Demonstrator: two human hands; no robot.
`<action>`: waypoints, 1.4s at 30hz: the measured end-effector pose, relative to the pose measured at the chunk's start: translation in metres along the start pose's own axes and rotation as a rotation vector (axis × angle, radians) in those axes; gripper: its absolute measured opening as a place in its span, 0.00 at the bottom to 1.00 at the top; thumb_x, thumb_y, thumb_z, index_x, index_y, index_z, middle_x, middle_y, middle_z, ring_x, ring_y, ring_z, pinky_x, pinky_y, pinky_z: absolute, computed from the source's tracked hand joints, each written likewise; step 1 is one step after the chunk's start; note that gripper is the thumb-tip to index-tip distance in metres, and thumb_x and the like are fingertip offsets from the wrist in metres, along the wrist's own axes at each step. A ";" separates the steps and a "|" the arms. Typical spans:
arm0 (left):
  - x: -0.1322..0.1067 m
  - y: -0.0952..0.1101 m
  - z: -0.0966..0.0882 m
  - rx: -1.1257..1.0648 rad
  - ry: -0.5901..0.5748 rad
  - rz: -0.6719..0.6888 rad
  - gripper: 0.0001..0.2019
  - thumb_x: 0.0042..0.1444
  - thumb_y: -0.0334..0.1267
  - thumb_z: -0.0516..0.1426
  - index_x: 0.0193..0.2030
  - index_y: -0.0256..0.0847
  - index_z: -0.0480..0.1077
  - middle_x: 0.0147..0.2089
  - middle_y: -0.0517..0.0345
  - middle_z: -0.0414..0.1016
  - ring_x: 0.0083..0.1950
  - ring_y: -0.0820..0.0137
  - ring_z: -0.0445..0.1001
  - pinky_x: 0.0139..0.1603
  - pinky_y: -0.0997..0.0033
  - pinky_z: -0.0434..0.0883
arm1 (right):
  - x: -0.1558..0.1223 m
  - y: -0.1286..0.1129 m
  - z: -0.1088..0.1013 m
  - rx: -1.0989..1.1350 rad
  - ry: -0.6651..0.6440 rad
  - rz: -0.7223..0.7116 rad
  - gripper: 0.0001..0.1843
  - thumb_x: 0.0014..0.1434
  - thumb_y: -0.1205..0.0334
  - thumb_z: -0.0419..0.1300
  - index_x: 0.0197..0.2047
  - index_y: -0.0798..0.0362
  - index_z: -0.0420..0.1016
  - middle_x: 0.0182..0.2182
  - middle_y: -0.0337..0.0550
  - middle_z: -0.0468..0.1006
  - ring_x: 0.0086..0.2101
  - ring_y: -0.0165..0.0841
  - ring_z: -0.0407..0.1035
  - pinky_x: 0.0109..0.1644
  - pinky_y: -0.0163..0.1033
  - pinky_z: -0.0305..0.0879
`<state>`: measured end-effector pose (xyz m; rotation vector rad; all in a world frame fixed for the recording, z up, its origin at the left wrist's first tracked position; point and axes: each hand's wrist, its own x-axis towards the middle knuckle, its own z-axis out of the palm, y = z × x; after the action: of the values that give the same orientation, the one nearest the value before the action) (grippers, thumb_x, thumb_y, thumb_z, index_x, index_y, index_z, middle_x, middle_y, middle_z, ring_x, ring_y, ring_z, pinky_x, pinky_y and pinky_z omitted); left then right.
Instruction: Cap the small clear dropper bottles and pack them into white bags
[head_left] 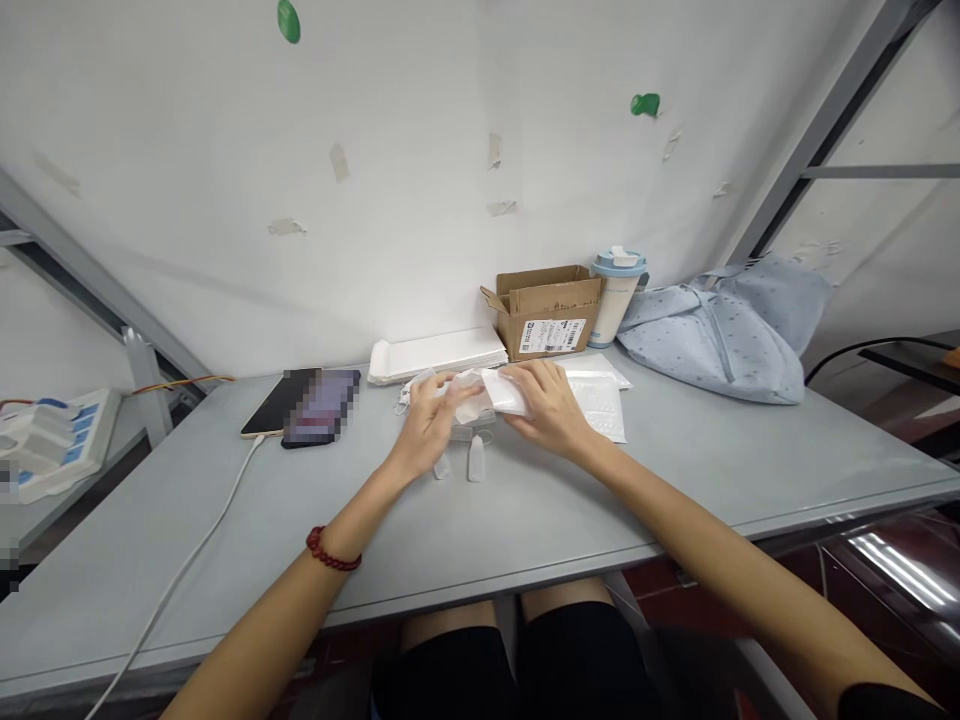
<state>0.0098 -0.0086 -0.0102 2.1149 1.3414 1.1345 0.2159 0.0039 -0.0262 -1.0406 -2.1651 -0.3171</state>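
Observation:
Both hands meet over the middle of the grey table [675,470]. My left hand [426,425] is closed around a small crumpled clear plastic bag [466,393]. My right hand [546,408] grips a white padded pouch [504,392] against that bag. Two small clear plastic bottles [475,465] lie on the table just under the hands. A stack of white bubble mailers [604,395] lies flat behind my right hand. A red bead bracelet sits on my left wrist.
A stack of white trays [439,355], an open cardboard box [547,312] and a lidded cup [615,295] stand by the wall. A blue cloth bag [720,335] lies at right. A tablet and phone [304,403] with a white cable [187,565] lie at left.

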 end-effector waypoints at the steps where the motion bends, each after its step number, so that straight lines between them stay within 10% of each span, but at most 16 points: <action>1: 0.002 0.001 -0.003 -0.046 0.043 -0.037 0.23 0.63 0.50 0.41 0.40 0.44 0.75 0.48 0.53 0.71 0.51 0.64 0.66 0.54 0.59 0.63 | 0.000 0.002 0.000 -0.019 0.000 0.014 0.25 0.54 0.60 0.56 0.55 0.54 0.60 0.46 0.53 0.67 0.45 0.45 0.59 0.47 0.47 0.55; 5: 0.003 0.005 -0.011 -0.102 -0.049 -0.143 0.15 0.56 0.49 0.52 0.32 0.40 0.72 0.27 0.58 0.73 0.25 0.71 0.68 0.28 0.70 0.66 | 0.002 0.014 -0.002 -0.092 0.033 0.115 0.25 0.51 0.63 0.56 0.54 0.55 0.61 0.45 0.53 0.67 0.46 0.46 0.59 0.48 0.48 0.55; 10: -0.012 0.007 0.000 0.191 -0.390 0.051 0.08 0.51 0.44 0.56 0.30 0.42 0.70 0.23 0.60 0.73 0.26 0.67 0.70 0.28 0.70 0.64 | 0.002 0.021 -0.004 -0.103 0.041 0.171 0.26 0.50 0.63 0.57 0.54 0.54 0.61 0.45 0.53 0.67 0.46 0.46 0.58 0.48 0.48 0.55; 17: -0.016 0.017 0.003 0.014 -0.497 0.040 0.12 0.47 0.38 0.58 0.40 0.42 0.66 0.30 0.61 0.72 0.25 0.72 0.68 0.26 0.71 0.65 | 0.002 0.013 -0.001 -0.097 0.004 0.145 0.25 0.51 0.63 0.56 0.53 0.54 0.61 0.45 0.52 0.67 0.45 0.45 0.58 0.47 0.47 0.55; 20: -0.010 0.021 -0.006 -0.307 -0.428 -0.058 0.16 0.48 0.38 0.58 0.45 0.42 0.63 0.34 0.59 0.71 0.25 0.75 0.69 0.22 0.74 0.67 | 0.002 0.013 -0.002 -0.094 -0.011 0.153 0.24 0.51 0.63 0.56 0.53 0.55 0.62 0.45 0.53 0.67 0.45 0.45 0.59 0.46 0.47 0.55; 27: 0.002 0.014 -0.008 -0.539 0.158 -0.089 0.13 0.51 0.43 0.60 0.39 0.37 0.67 0.35 0.56 0.71 0.36 0.66 0.76 0.28 0.72 0.73 | 0.002 0.013 -0.001 -0.019 -0.021 0.112 0.23 0.52 0.62 0.57 0.52 0.55 0.63 0.45 0.53 0.68 0.46 0.45 0.60 0.47 0.47 0.56; 42: -0.001 0.003 0.003 -0.290 0.211 0.070 0.10 0.50 0.38 0.60 0.40 0.38 0.73 0.42 0.53 0.75 0.37 0.70 0.74 0.41 0.69 0.73 | -0.001 0.002 0.001 0.057 0.084 -0.010 0.22 0.53 0.61 0.58 0.51 0.54 0.62 0.44 0.52 0.70 0.44 0.44 0.62 0.46 0.47 0.57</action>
<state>0.0135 -0.0111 -0.0103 1.8867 1.1141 1.5159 0.2171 0.0048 -0.0273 -0.9674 -2.0928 -0.2966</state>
